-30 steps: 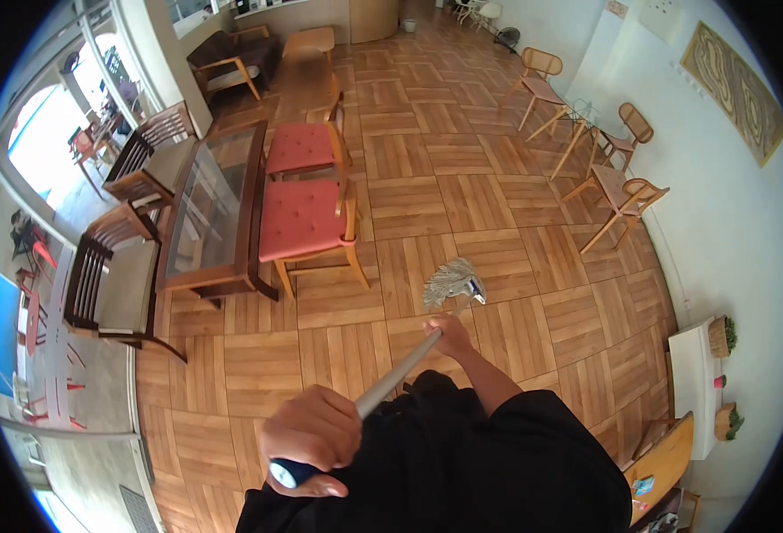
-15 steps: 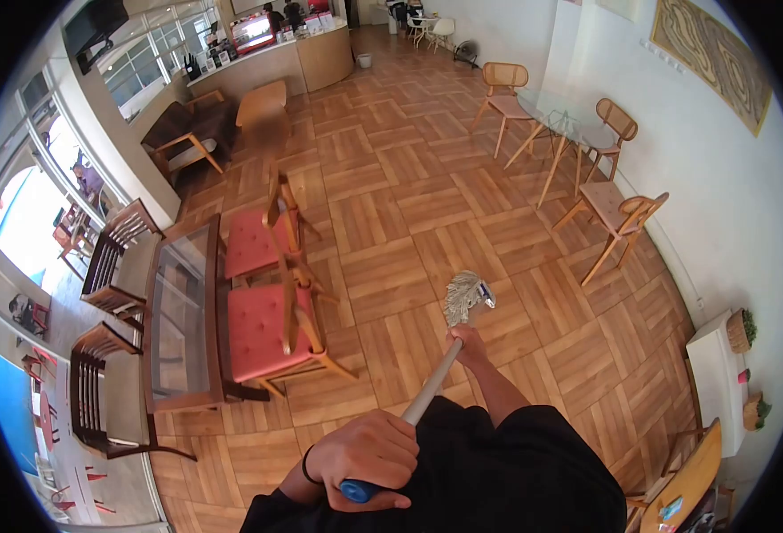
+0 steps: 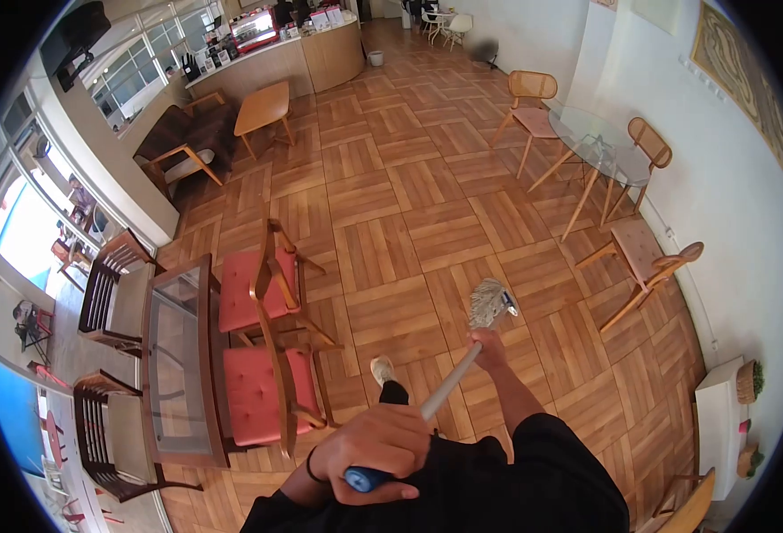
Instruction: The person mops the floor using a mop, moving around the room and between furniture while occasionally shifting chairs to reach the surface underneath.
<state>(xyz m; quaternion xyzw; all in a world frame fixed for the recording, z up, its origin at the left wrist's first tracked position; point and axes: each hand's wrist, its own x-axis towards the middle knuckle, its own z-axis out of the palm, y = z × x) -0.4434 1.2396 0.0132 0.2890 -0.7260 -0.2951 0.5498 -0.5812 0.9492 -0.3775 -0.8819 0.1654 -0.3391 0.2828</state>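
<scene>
A string mop (image 3: pixel 487 304) with grey-white strands rests on the wooden floor in front of me. Its pale handle (image 3: pixel 450 384) slants back toward my body. Near the top end, just by the blue cap (image 3: pixel 367 480), my left hand (image 3: pixel 375 451) is wrapped round the handle. Farther down, close to the mop head, my right hand (image 3: pixel 489 348) grips the same handle. A shoe (image 3: pixel 382 369) of mine shows on the floor beyond my left hand.
On the left, red-cushioned chairs (image 3: pixel 267 391) and dark slatted chairs (image 3: pixel 111 435) flank a glass-topped table (image 3: pixel 176 373). A round glass table (image 3: pixel 594 138) with several cane-backed chairs (image 3: pixel 532 87) stands right. Farther off are a sofa (image 3: pixel 183 133), a low wooden table (image 3: pixel 263 107) and a counter (image 3: pixel 334 58).
My view has moved, and the furniture sits lower in it. The mop head and my right hand appear farther right. My shoe has come into sight. Both hands keep their grip.
</scene>
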